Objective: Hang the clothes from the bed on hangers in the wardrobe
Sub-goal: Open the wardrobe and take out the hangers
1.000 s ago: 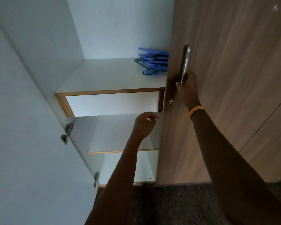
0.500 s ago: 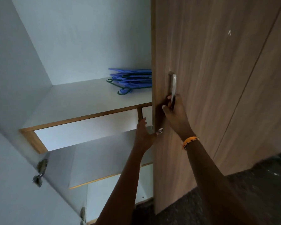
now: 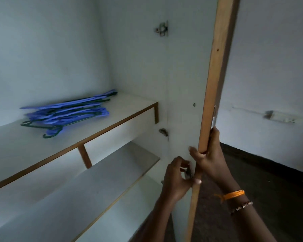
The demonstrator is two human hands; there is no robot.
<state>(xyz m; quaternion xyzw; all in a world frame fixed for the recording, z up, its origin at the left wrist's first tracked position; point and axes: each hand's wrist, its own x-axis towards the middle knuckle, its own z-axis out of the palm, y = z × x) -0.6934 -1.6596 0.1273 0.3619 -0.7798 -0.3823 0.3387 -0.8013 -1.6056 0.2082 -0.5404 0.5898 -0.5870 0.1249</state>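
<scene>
I judge that I am at the very beginning of the task. The wardrobe door [image 3: 215, 75] stands open, seen almost edge-on, and this is all that looks done. No clothes and no bed are in view, nothing hangs inside, and I cannot see a rail in this part of the wardrobe.

My right hand [image 3: 209, 158] grips the wooden edge of the door, at about 5 o'clock in the picture — the fingers wrap around to the white inner face, the thumb side stays on the outer face. My left hand [image 3: 176, 180] is just beside it, a little lower, and its fingers pinch a small metal part [image 3: 187, 173] near the door edge; I cannot tell what the part is.

The hangers [image 3: 66, 112] lie in a flat pile on the upper shelf [image 3: 112, 117], at about 9 o'clock, well apart from both hands. Their long axis runs from 8 o'clock to 2 o'clock, and the hooks point to the near end of the pile, toward 7 o'clock. They are blue, some dark green, and somewhat blurred.

What is left, as I judge — take a hanger, fetch the clothes, hang them.
</scene>
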